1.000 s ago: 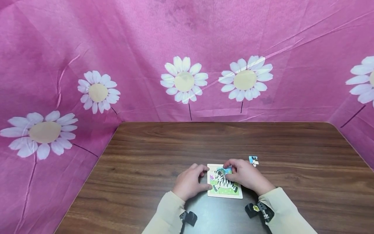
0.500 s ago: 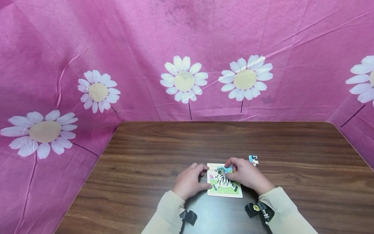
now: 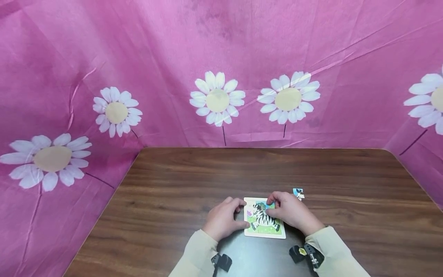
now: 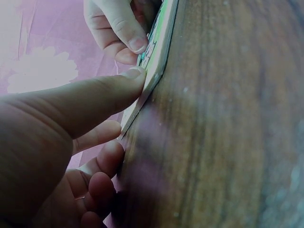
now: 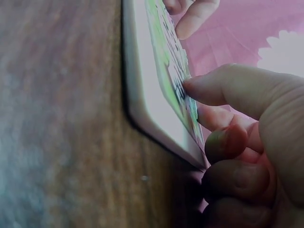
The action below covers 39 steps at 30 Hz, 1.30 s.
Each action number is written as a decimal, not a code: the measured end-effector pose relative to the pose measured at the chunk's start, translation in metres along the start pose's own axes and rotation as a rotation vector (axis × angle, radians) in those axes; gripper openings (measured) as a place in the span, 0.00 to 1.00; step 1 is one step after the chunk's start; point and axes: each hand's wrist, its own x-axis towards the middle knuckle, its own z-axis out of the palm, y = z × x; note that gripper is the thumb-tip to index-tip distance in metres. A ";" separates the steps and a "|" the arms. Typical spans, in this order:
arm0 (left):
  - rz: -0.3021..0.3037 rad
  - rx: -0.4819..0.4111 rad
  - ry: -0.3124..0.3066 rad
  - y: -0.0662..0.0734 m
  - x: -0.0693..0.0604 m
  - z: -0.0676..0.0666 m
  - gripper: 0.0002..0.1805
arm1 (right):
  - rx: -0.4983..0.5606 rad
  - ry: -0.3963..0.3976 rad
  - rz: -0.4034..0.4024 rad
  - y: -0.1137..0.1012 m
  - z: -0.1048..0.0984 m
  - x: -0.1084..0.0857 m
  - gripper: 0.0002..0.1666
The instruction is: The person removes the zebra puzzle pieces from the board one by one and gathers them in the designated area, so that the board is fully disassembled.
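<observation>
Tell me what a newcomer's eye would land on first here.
Probably the bright pink backdrop with big white daisies, behind the table. Next, the zebra puzzle on the table, left hand at its left edge, right hand at its upper right. One loose piece lies just beyond the right hand.

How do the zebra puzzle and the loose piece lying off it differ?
Size: the zebra puzzle is far larger than the loose piece.
Edge: the zebra puzzle has a pale frame; the loose piece has none.
Handling: the left hand and right hand both touch the zebra puzzle; neither holds the loose piece.
Shared: both lie on the table and show blue, black and white.
</observation>
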 end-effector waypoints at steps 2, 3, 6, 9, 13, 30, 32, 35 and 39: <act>0.000 -0.001 0.000 -0.001 -0.001 0.001 0.28 | 0.002 0.004 -0.002 0.001 0.002 -0.001 0.10; -0.002 -0.002 -0.001 -0.001 -0.002 0.001 0.28 | 0.000 0.004 -0.004 0.001 0.002 -0.001 0.10; -0.007 -0.009 -0.005 -0.001 -0.003 0.002 0.28 | 0.005 0.004 -0.020 0.002 0.003 -0.002 0.10; -0.005 -0.009 -0.003 -0.001 -0.003 0.002 0.29 | 0.012 0.004 -0.064 0.004 0.003 -0.003 0.10; 0.001 -0.012 -0.003 -0.001 -0.003 0.002 0.29 | 0.028 -0.020 -0.108 0.006 0.002 -0.004 0.11; 0.011 0.000 0.004 0.000 -0.001 0.000 0.29 | 0.037 -0.051 -0.154 0.007 -0.001 -0.002 0.17; 0.010 -0.002 0.002 0.000 -0.001 0.000 0.29 | 0.035 -0.048 -0.152 0.007 -0.001 -0.002 0.17; 0.009 -0.002 0.004 0.001 -0.001 -0.001 0.29 | 0.039 -0.043 -0.159 0.008 -0.001 -0.002 0.16; 0.007 -0.004 0.004 0.001 -0.001 -0.001 0.29 | 0.063 -0.039 -0.198 0.012 -0.002 -0.002 0.15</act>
